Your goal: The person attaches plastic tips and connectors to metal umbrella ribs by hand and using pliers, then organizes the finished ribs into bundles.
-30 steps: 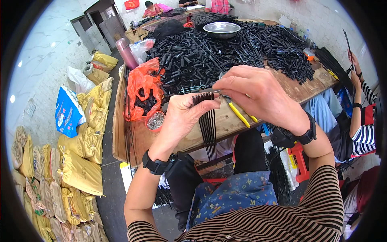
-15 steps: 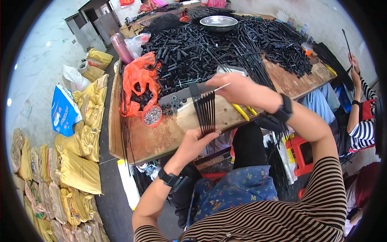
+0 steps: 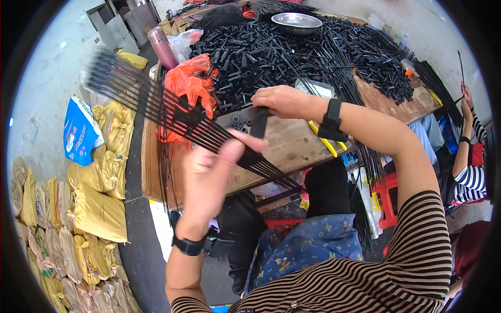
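Note:
My left hand (image 3: pixel 211 164), blurred by motion, is closed round a fanned bundle of thin black rods (image 3: pixel 172 112). The rods slant from the far left, where their ends smear, down to the table's front edge. Over the table, my right hand (image 3: pixel 279 101) has its fingers bent together at the upper end of a short dark ribbed strip (image 3: pixel 259 123). That strip reaches down to my left fingertips; whether the right fingers grip it is hidden. Small round metal parts (image 3: pixel 240 124) lie just left of it on a grey patch.
Black tubular parts (image 3: pixel 245 57) heap over the table (image 3: pixel 308 138), with a metal bowl (image 3: pixel 296 22) on top. Yellow-handled pliers (image 3: pixel 323 140), an orange bag (image 3: pixel 190 78) and a pink flask (image 3: pixel 162 48) are around me. Sacks (image 3: pixel 99 203) stack at left; a co-worker's hands (image 3: pixel 466 99) work at right.
My left hand has risen and turned the rods from upright to a leftward slant. My right hand has shifted slightly left, and the thin pale stick it held no longer shows.

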A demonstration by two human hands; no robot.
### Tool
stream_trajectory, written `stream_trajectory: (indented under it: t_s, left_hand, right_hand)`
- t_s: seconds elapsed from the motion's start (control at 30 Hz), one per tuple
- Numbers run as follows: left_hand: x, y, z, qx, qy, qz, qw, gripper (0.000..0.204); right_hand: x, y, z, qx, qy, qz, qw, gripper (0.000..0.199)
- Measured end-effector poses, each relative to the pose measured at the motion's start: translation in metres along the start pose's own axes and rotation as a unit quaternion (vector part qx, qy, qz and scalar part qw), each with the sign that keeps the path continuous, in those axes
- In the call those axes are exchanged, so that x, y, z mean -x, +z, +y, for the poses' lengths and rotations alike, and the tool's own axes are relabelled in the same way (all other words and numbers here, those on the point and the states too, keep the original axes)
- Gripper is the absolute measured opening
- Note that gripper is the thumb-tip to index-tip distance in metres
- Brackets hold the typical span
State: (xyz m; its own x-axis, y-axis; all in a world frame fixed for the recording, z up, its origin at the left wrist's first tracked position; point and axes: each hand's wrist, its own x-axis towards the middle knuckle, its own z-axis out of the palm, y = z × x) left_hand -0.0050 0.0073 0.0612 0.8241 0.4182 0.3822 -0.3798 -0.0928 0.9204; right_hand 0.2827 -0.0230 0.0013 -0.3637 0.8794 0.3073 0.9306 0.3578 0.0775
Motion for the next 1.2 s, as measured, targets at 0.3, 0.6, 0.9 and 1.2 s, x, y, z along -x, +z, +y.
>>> stream_trajectory:
  t_s: [0.3,0.6,0.9,1.2]
  left_hand:
    - [-0.056,-0.035,0.061,0.090,0.151,0.206,0.963,0.025]
    - [-0.056,-0.054,0.011,0.026,0.060,0.304,0.950,0.023]
    - [0.037,0.014,0.048,-0.640,0.101,-0.101,0.755,0.044]
    - [0.096,0.026,-0.035,-0.113,-0.486,-0.361,0.788,0.030]
  right_hand:
    - [0.028,-0.037,-0.108,-0.445,0.149,-0.005,0.883,0.022]
    - [0.055,-0.064,-0.158,-0.719,0.205,-0.246,0.617,0.028]
    - [0.085,-0.054,-0.161,-0.663,0.196,-0.423,0.586,0.022]
    - [0.058,-0.043,-0.175,-0.550,0.099,-0.590,0.583,0.044]
